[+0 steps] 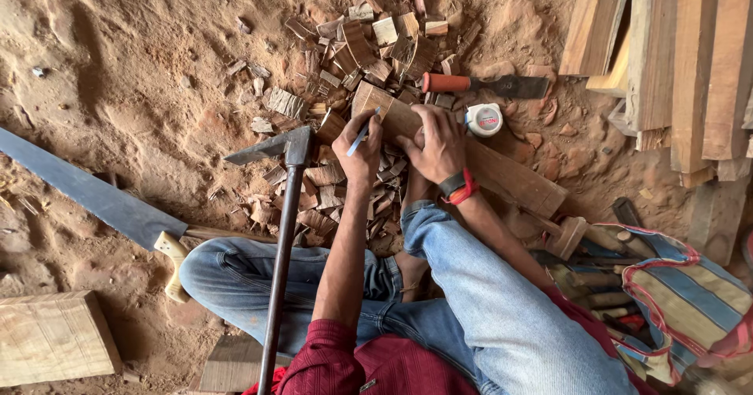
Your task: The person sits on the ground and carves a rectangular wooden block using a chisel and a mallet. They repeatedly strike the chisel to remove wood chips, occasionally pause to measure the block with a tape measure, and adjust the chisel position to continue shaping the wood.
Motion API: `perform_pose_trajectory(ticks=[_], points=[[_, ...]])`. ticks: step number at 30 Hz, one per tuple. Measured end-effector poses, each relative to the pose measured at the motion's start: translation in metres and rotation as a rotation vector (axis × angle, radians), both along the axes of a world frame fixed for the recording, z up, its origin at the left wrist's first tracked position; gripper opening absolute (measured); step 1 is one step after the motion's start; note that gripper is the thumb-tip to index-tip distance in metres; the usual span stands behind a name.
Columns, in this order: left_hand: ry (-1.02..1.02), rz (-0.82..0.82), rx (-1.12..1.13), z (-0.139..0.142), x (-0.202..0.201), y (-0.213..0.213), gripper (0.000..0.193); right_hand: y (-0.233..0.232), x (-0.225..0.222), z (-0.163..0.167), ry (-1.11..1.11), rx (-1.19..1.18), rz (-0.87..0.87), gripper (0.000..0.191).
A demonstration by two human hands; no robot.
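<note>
Head view: plank [486, 167] lies slanted on dirt floor among wood chips [369, 42]. Left hand [359, 148] pinches blue pencil [362, 134], tip at plank's near end. Right hand [436, 144] presses flat on plank, fingers spread. Round white tape measure [484, 119] with red label just beside right hand. Chisel [486, 86] beyond. Striped bag [682, 301] at right.

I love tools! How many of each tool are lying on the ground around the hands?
Saw: 1
Adze: 1
Chisel: 1
Tape measure: 1
Total: 4
</note>
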State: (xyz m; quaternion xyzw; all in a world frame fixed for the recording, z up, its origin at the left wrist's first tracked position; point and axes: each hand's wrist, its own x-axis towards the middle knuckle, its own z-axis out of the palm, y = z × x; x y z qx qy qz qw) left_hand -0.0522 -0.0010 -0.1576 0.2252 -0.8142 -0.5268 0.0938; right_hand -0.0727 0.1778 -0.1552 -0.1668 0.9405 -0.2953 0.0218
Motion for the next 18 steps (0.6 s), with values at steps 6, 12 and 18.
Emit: perform_pose_trajectory(ticks=[6,12,18], points=[[0.04,-0.029,0.021,0.004,-0.002,-0.002,0.025,-0.007,0.001,0.017,0.005,-0.009,-0.013,0.058],[-0.038,0.021,0.126,0.007,0.0,-0.004,0.025,-0.007,-0.001,0.02,-0.003,-0.037,-0.026,0.056],[0.124,-0.036,0.069,-0.001,-0.003,-0.006,0.023,-0.005,-0.001,0.015,-0.02,-0.024,-0.02,0.056]])
